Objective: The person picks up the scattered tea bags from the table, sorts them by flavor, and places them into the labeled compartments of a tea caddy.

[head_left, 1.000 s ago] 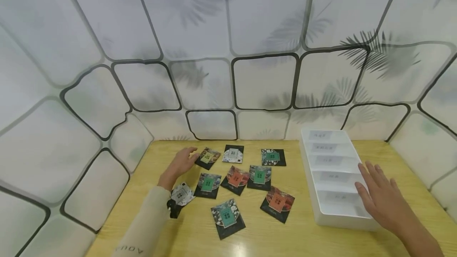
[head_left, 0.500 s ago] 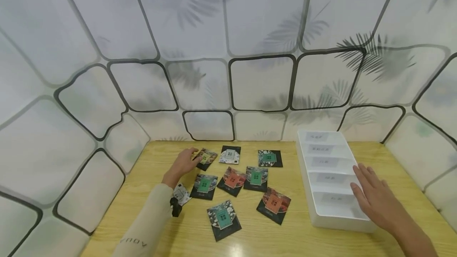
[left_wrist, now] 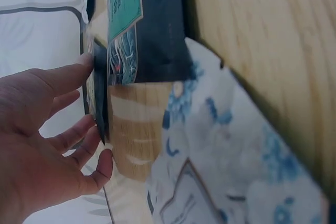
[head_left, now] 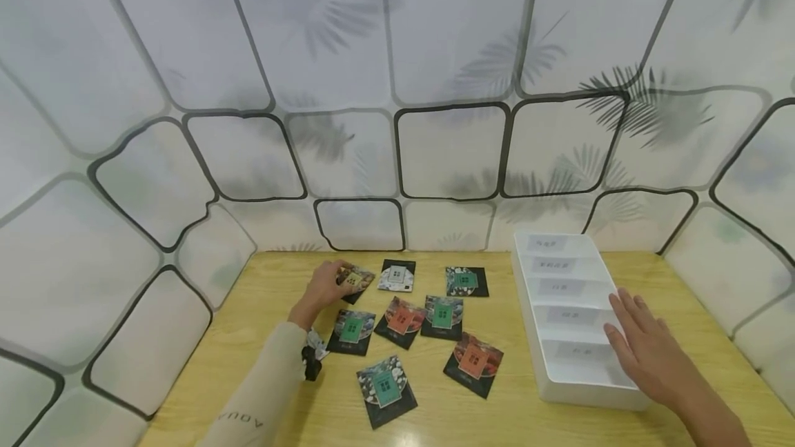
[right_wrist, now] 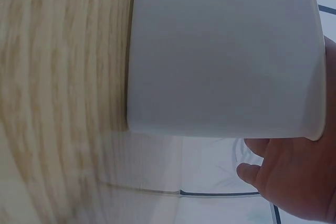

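Note:
My left hand [head_left: 326, 286] is at the back left of the table, its thumb and fingers at the edges of a dark sachet with a yellow label [head_left: 354, 280]. In the left wrist view the thumb and fingers grip this sachet [left_wrist: 100, 90] from opposite sides. Below the left wrist lies a white-and-blue floral sachet [left_wrist: 210, 145], partly hidden by the arm in the head view. My right hand [head_left: 646, 343] lies with straight fingers along the right rim of a white divided box [head_left: 528, 336] and holds nothing.
Several more sachets lie on the wooden table: a white one [head_left: 397, 276], green-labelled ones [head_left: 351, 331], [head_left: 442, 317] and red-labelled ones [head_left: 400, 321], [head_left: 474, 363]. Teal-labelled sachets [head_left: 386, 390], [head_left: 466, 281] lie at the front and back. A patterned wall [head_left: 450, 150] stands behind.
My left hand has moved slightly over the yellow-labelled sachet and its fingers have closed on it. The right hand stays at the box. The head view has shifted a little.

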Demonstrator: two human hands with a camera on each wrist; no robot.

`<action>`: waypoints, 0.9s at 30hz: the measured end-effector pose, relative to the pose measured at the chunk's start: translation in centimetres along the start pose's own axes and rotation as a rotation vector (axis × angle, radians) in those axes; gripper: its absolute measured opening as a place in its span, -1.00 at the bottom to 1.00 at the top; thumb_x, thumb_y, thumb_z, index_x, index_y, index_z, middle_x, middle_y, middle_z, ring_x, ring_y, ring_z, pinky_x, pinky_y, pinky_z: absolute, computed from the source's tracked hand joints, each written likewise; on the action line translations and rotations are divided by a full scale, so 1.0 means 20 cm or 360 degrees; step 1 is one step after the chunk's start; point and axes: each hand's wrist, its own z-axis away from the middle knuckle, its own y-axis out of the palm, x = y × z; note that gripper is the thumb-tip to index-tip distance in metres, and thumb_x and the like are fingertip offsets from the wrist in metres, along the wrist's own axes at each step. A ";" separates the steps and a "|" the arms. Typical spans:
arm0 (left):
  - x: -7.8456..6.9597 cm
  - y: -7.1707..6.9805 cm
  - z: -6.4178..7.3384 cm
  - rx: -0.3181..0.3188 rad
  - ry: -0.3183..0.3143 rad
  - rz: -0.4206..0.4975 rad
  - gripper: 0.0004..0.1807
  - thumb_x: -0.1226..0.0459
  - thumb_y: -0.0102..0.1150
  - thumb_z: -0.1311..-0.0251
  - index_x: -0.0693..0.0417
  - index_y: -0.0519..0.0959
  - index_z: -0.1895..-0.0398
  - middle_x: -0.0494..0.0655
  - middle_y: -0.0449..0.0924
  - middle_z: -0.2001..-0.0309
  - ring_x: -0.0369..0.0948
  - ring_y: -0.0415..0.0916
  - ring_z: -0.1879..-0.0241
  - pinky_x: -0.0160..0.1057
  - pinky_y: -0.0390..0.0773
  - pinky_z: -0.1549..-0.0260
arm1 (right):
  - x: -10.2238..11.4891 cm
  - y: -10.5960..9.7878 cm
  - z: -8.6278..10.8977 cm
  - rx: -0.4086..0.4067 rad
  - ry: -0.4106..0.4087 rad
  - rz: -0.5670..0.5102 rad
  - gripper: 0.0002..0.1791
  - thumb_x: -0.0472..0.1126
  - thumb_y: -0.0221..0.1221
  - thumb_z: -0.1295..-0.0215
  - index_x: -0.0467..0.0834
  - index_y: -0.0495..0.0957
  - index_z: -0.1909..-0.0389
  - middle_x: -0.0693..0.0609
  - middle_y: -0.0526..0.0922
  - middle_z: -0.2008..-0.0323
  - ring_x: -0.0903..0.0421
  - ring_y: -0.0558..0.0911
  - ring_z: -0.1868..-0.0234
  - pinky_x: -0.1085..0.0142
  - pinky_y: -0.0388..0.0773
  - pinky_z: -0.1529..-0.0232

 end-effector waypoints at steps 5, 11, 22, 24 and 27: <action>0.03 0.01 0.01 0.0037 0.0002 0.0060 -0.51 0.31 0.45 -0.22 0.32 0.56 -0.17 0.33 0.50 -0.05 0.23 0.44 -0.07 0.25 0.47 -0.05 | 0.00 0.02 0.00 0.0017 0.0003 0.0025 -0.36 -0.14 -0.14 -0.66 -0.40 0.02 -0.57 -0.42 -0.02 -0.56 -0.33 -0.18 -0.60 -0.45 -0.24 -0.39; 0.03 0.01 0.00 0.0087 -0.0032 0.0092 -0.50 0.30 0.46 -0.22 0.30 0.54 -0.18 0.32 0.55 -0.11 0.25 0.45 -0.16 0.25 0.44 -0.13 | -0.02 0.02 0.00 0.0036 -0.0037 0.0048 -0.35 -0.15 -0.13 -0.64 -0.38 0.00 -0.58 -0.41 -0.04 -0.57 -0.34 -0.16 -0.59 -0.48 -0.18 -0.36; 0.02 -0.01 0.01 0.0016 -0.0063 0.0296 -0.52 0.49 0.30 -0.26 0.36 0.48 -0.24 0.36 0.51 -0.16 0.18 0.49 -0.02 0.16 0.49 0.04 | -0.01 0.03 -0.06 0.0058 -0.0101 0.0010 -0.34 -0.17 -0.15 -0.64 -0.36 -0.04 -0.60 -0.36 -0.10 -0.60 -0.19 -0.28 -0.62 -0.43 -0.23 -0.41; 0.02 -0.01 0.01 0.0004 -0.0059 0.0332 -0.55 0.51 0.26 -0.27 0.35 0.49 -0.23 0.36 0.50 -0.19 0.17 0.49 -0.01 0.13 0.49 0.07 | 0.00 0.03 -0.07 0.0072 -0.0096 0.0007 -0.34 -0.17 -0.16 -0.65 -0.37 -0.05 -0.60 -0.35 -0.12 -0.60 -0.19 -0.30 -0.62 -0.38 -0.28 -0.44; 0.01 -0.01 0.02 -0.0021 -0.0090 0.0415 -0.58 0.54 0.20 -0.28 0.32 0.52 -0.22 0.35 0.48 -0.24 0.17 0.48 -0.04 0.09 0.49 0.09 | 0.02 0.04 -0.09 0.0077 -0.0094 -0.0001 -0.35 -0.17 -0.17 -0.65 -0.37 -0.05 -0.60 -0.35 -0.13 -0.60 -0.21 -0.30 -0.62 -0.36 -0.32 -0.45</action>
